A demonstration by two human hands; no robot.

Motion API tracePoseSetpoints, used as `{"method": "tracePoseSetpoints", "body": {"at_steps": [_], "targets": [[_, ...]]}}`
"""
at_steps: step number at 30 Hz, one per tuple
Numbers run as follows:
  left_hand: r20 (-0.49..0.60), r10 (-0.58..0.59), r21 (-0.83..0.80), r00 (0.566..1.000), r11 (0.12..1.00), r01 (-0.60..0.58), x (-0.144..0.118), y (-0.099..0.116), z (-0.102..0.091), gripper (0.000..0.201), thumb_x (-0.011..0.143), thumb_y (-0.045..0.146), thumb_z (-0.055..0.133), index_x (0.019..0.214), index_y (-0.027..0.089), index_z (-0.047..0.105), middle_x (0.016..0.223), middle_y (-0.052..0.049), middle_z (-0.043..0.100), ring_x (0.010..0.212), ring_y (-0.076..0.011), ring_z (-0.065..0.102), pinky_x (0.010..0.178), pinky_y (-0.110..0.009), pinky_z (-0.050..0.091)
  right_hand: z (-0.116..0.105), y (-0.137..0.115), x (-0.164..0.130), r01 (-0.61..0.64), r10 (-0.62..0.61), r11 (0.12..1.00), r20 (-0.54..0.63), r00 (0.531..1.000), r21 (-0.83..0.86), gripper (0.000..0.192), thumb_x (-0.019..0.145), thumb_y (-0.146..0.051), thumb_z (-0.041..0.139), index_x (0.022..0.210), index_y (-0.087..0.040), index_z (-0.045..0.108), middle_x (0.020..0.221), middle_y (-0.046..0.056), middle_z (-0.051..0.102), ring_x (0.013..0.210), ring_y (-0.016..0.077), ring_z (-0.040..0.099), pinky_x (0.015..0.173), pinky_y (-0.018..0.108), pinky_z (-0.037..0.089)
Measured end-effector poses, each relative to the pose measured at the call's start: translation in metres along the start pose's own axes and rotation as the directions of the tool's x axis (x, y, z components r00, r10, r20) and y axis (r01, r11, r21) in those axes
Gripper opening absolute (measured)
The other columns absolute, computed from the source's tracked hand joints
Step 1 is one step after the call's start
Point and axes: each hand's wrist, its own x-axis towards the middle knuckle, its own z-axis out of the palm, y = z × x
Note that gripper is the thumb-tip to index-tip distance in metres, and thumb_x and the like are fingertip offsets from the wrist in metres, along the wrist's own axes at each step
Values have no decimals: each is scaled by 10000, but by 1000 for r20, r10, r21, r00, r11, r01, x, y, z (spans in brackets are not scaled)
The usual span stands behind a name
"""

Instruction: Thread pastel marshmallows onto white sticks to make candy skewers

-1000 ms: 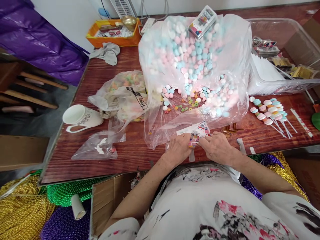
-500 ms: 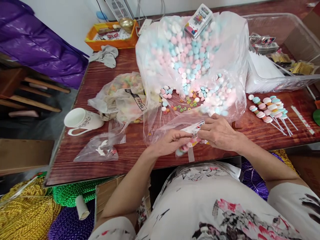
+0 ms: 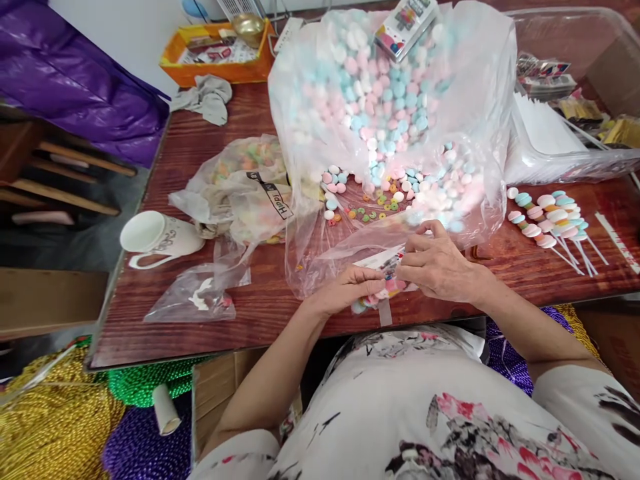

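Note:
At the table's front edge, my left hand (image 3: 353, 287) is closed on a small clear packet (image 3: 373, 304) of pink, white and blue pieces. A printed card shows at the packet's upper part. Thumb and fingers of my right hand (image 3: 435, 263) pinch the packet's right side; its exact fingertip grip is partly hidden. Just beyond both hands spreads a big clear plastic bag (image 3: 300, 127) of pastel candy pieces (image 3: 397, 90), with small ring-shaped pieces (image 3: 373, 215) near its mouth. Several candy skewers (image 3: 555, 220) on white sticks lie to the right.
On the left stand a white mug (image 3: 160, 237), a knotted bag (image 3: 235, 193) and a small clear bag (image 3: 193, 300). An orange tray (image 3: 220, 70) and a grey cloth (image 3: 205, 99) lie behind. A clear plastic bin (image 3: 560, 170) is at the right; a printed box (image 3: 406, 28) tops the bag.
Both hands keep hold of the packet, with small shifts of the fingers. The packet looks more drawn in under the hands. My view has tilted slightly, so the table's far things sit higher.

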Motion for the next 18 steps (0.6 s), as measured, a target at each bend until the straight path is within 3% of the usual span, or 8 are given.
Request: {"method": "tracePoseSetpoints", "body": {"at_steps": [4, 8, 10, 12, 13, 14, 16, 18], "targets": [[-121, -39, -260, 992, 966, 6, 8, -11, 19, 369, 660, 448, 805, 743, 104, 696, 493, 4, 561, 355, -57, 414, 338, -178, 299, 7, -1, 2, 16, -15, 1000, -31, 999, 18, 226, 918, -122, 459, 783, -215, 614, 625, -22, 573, 758, 152, 443, 908, 433, 230], [-384, 42, -336, 923, 924, -182, 13, -13, 36, 360, 640, 452, 814, 729, 129, 684, 474, 36, 543, 325, -41, 383, 298, -163, 276, 16, -5, 0, -138, 138, 990, -110, 984, 16, 200, 929, -149, 463, 893, -219, 647, 787, 27, 652, 863, 188, 511, 904, 437, 290], [-513, 103, -329, 852, 893, -306, 17, -11, 40, 348, 675, 454, 792, 797, 140, 705, 484, 46, 536, 337, -42, 391, 304, -161, 283, 24, -13, -2, -321, 353, 934, -279, 893, 155, 216, 945, -212, 474, 1097, -216, 627, 1032, 86, 663, 972, 211, 539, 885, 413, 355], [-606, 162, -292, 779, 865, -408, 21, -10, 42, 337, 717, 446, 763, 882, 154, 722, 503, 52, 533, 351, -40, 386, 315, -164, 287, 35, -24, -4, -443, 597, 795, -407, 691, 415, 311, 947, -273, 489, 1242, -201, 558, 1146, 118, 621, 958, 204, 562, 816, 370, 431], [-633, 194, -262, 750, 857, -443, 23, -10, 43, 330, 731, 442, 754, 904, 162, 726, 517, 53, 534, 362, -38, 385, 325, -166, 295, 41, -31, -4, -441, 679, 719, -409, 609, 537, 317, 942, -292, 501, 1239, -198, 558, 1105, 108, 627, 890, 188, 573, 764, 347, 457], [-646, 225, -226, 729, 856, -465, 25, -11, 45, 318, 739, 440, 748, 904, 169, 728, 535, 52, 536, 379, -39, 390, 342, -170, 311, 47, -37, -4, -412, 721, 663, -383, 578, 625, 274, 931, -305, 519, 1173, -199, 593, 1013, 81, 643, 814, 172, 573, 718, 327, 470], [-650, 278, -136, 707, 873, -468, 27, -14, 50, 291, 754, 448, 737, 863, 178, 722, 585, 43, 545, 426, -45, 418, 385, -182, 354, 58, -45, -2, -346, 734, 597, -318, 600, 724, 156, 918, -304, 538, 940, -200, 652, 803, 24, 642, 696, 145, 560, 667, 299, 475], [-624, 316, -45, 715, 898, -437, 26, -17, 56, 279, 788, 457, 709, 797, 178, 695, 630, 33, 548, 472, -56, 451, 433, -195, 392, 64, -48, 1, -317, 731, 570, -292, 617, 758, 190, 914, -286, 543, 771, -197, 629, 688, -3, 619, 653, 133, 559, 661, 286, 476]]}}
